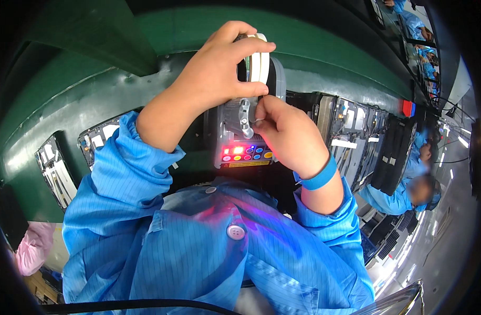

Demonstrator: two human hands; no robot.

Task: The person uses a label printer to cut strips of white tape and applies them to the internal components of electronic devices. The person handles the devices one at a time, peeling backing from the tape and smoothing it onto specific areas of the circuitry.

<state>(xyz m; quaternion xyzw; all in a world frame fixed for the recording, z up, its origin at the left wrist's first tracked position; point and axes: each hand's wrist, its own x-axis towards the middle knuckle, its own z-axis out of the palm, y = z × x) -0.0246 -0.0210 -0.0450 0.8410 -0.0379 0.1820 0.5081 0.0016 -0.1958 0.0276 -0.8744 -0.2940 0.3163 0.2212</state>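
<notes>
White double-banded roll, upright; left hand clamped on it; right hand: grip unclear.

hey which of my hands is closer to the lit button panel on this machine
Right: your right hand is just above and right of the lit button panel; your left hand is farther up, around the white roll.

Red glare from the display, pink-violet glow on the blue smock, dark curved edges.
</notes>
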